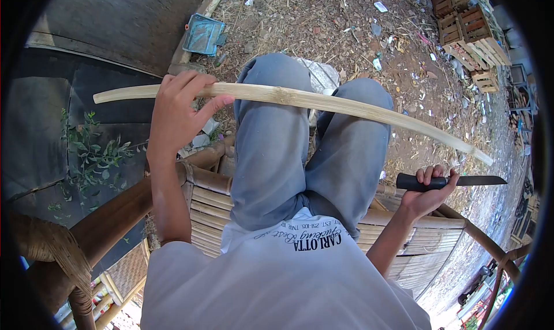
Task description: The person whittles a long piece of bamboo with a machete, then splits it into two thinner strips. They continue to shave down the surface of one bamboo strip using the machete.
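Note:
A long pale bamboo strip (329, 103) with a node near its middle lies across my knees, its right end reaching out past my right leg. My left hand (180, 102) is closed around the strip left of my left knee, thumb along the near edge. On the right, my right hand (428, 190) grips a knife (407, 182) by its black handle. The dark blade points right, below the strip's right end and apart from it.
I sit on a bamboo bench (208, 211) with pole armrests. A blue plastic dustpan (203, 34) lies on the littered dirt ground ahead. Wooden crates (478, 27) stand at upper right. Leafy stems (95, 151) rise beside dark panels at left.

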